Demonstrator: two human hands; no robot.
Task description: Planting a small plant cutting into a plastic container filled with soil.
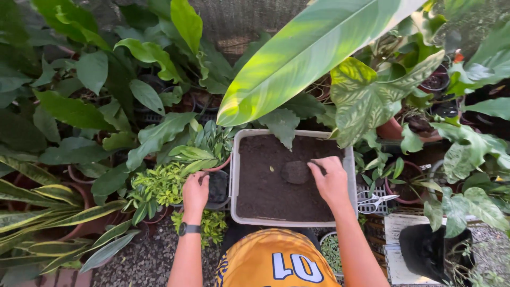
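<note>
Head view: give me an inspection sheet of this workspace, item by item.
Surface: gravel ground, crowded with potted plants.
Job's things: grey tub of dark soil; small black pot beside its left wall; dark clump on the soil.
Clutter: scissors on a crate right of the tub; black bag at lower right.
Grippers: left hand at the black pot's rim, a watch on its wrist; right hand on the soil, fingers touching the clump.
Cables: nothing seen.
Surroundings: big green leaves overhead, striped leaves at left, clay pots at right, mesh screen behind.
</note>
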